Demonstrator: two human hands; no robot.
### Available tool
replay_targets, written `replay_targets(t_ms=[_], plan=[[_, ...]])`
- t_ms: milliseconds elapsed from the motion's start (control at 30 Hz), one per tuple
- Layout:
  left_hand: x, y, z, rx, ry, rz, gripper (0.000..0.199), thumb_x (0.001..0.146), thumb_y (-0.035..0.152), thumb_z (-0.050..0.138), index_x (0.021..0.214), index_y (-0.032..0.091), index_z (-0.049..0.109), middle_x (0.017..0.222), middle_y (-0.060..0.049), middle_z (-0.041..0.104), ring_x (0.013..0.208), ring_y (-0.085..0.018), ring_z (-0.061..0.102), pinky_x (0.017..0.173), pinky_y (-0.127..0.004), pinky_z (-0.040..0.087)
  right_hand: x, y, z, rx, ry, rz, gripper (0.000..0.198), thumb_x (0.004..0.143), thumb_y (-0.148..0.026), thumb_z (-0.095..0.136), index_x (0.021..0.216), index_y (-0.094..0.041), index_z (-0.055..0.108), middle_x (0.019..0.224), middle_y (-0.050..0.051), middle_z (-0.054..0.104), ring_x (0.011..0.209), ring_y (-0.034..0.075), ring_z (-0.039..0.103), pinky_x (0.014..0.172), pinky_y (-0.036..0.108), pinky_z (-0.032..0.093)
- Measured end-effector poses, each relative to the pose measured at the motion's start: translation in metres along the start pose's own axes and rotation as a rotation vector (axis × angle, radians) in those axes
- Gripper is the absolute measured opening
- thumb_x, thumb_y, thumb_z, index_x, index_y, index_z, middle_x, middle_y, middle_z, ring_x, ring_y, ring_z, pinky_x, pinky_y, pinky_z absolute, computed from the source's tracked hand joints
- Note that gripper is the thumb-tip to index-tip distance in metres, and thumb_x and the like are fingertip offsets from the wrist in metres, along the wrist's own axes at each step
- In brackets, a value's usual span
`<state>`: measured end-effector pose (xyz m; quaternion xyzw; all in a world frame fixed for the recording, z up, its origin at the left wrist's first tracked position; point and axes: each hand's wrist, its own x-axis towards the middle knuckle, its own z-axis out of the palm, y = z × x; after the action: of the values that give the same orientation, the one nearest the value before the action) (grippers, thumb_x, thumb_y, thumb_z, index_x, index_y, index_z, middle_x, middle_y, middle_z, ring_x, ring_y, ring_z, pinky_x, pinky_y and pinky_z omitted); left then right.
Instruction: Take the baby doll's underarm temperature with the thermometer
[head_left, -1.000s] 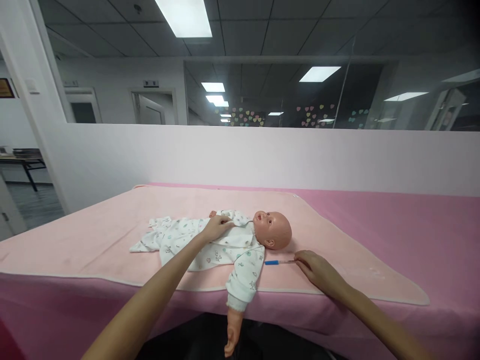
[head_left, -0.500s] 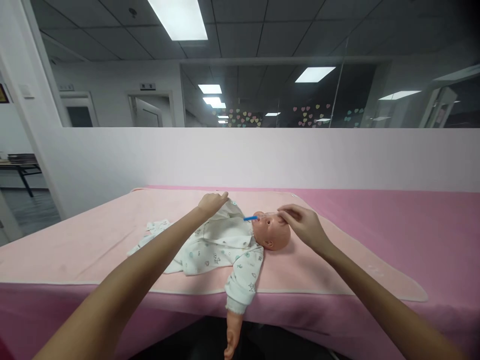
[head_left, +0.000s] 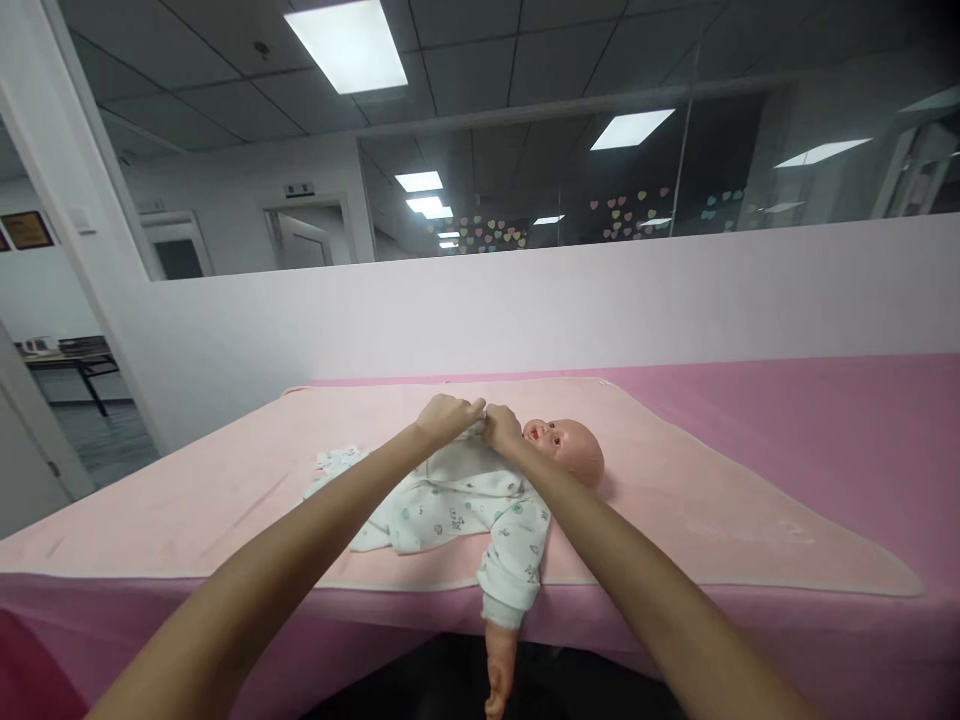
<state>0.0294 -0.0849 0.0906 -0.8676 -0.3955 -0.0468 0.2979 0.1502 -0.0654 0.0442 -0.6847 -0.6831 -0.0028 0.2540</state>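
Note:
A baby doll lies on its back, head to the right, dressed in a white baby shirt with small printed figures. My left hand is closed in a pinch on the raised cloth at the shirt's far side, over the chest. Right beside it, my right hand is closed at the same fold, close to the doll's chin; its fingertips are partly hidden. One sleeved doll arm hangs over the near edge of the table. The blue-ended clear stick does not show.
A peach mat lies under the doll on a pink-covered table. Behind it rises a white half-wall with glass above. A dark-legged table stands far left beyond an opening.
My right hand has moved left from the doll's face to the shirt beside my left hand. The blue-ended clear stick at the mouth has gone from view. The camera view has tilted slightly.

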Motion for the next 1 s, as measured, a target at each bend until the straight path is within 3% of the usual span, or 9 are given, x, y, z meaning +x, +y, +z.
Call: replay_targets(t_ms=[133,233,333,533,567,633,733,833,1000], plan=[[-0.010,-0.012,0.001,0.095,-0.002,0.052,0.023,0.081,0.019,0.050,0.104,0.018,0.049,0.091,-0.011,0.062,0.081,-0.022,0.061,0.063,-0.028,0.041,0.003,-0.003,-0.008,-0.055,-0.032,-0.019,0.017,0.074,-0.022,0.057,0.088,-0.017,0.063,0.091,0.011,0.065,0.084,0.021,0.061,0.061,0.024,0.040],[-0.016,-0.033,-0.009,0.118,-0.061,-0.084,0.030,0.073,0.002,0.049,0.098,0.018,0.055,0.093,-0.010,0.061,0.084,-0.021,0.060,0.063,-0.027,0.042,-0.001,0.006,-0.028,-0.084,-0.047,-0.058,0.017,0.076,-0.026,0.054,0.086,-0.016,0.065,0.089,0.012,0.065,0.083,0.021,0.060,0.063,0.026,0.039],[-0.020,-0.049,-0.031,0.015,-0.197,-0.243,0.018,0.068,0.006,0.054,0.079,0.016,0.063,0.085,-0.010,0.063,0.078,-0.022,0.061,0.062,-0.029,0.044,-0.014,0.026,-0.044,-0.102,-0.068,-0.138,0.017,0.077,-0.027,0.052,0.082,-0.018,0.066,0.085,0.010,0.064,0.085,0.021,0.058,0.066,0.027,0.037],[-0.010,-0.041,-0.045,-0.559,-0.893,0.000,0.030,0.054,0.034,0.070,0.083,0.026,0.069,0.079,-0.002,0.066,0.072,-0.018,0.061,0.060,-0.024,0.048,-0.054,0.067,-0.052,-0.127,-0.038,-0.460,0.019,0.076,-0.023,0.049,0.078,-0.021,0.067,0.101,0.007,0.060,0.099,0.022,0.050,0.083,0.031,0.032],[-0.005,-0.037,-0.037,-0.600,-0.845,-0.003,0.030,0.059,0.039,0.066,0.087,0.026,0.068,0.084,-0.002,0.067,0.075,-0.018,0.061,0.064,-0.025,0.049,-0.059,0.073,-0.053,-0.083,-0.035,-0.470,0.020,0.077,-0.026,0.047,0.082,-0.022,0.067,0.102,0.006,0.060,0.098,0.021,0.051,0.082,0.030,0.033],[0.006,-0.029,-0.014,-0.471,-0.468,-0.207,0.029,0.069,0.041,0.056,0.090,0.023,0.067,0.090,-0.005,0.067,0.085,-0.020,0.060,0.074,-0.029,0.047,-0.063,0.084,-0.054,0.048,-0.004,-0.431,0.026,0.080,-0.032,0.043,0.091,-0.023,0.065,0.101,0.004,0.061,0.093,0.019,0.053,0.080,0.029,0.035],[0.017,-0.013,0.033,-0.387,-0.270,-0.337,0.043,0.084,0.038,0.036,0.118,0.018,0.051,0.125,-0.012,0.050,0.115,-0.027,0.044,0.094,-0.042,0.034,-0.059,0.106,-0.049,0.287,0.080,-0.285,0.031,0.083,-0.038,0.038,0.092,-0.022,0.064,0.096,0.004,0.064,0.089,0.019,0.055,0.078,0.029,0.038],[0.018,-0.001,0.077,-0.386,-0.235,-0.362,0.048,0.087,0.041,0.025,0.129,0.021,0.037,0.139,-0.008,0.033,0.125,-0.025,0.033,0.098,-0.041,0.030,-0.045,0.131,-0.033,0.581,0.127,-0.098,0.031,0.077,-0.043,0.046,0.089,-0.022,0.066,0.098,0.004,0.065,0.093,0.021,0.055,0.083,0.032,0.039],[0.022,-0.005,0.113,-0.410,-0.295,-0.370,0.056,0.086,0.052,0.014,0.130,0.025,0.037,0.128,-0.008,0.047,0.116,-0.026,0.043,0.095,-0.046,0.029,-0.027,0.152,-0.012,1.077,0.109,0.153,0.033,0.069,-0.046,0.056,0.081,-0.018,0.066,0.088,0.004,0.068,0.089,0.023,0.058,0.083,0.033,0.042]])
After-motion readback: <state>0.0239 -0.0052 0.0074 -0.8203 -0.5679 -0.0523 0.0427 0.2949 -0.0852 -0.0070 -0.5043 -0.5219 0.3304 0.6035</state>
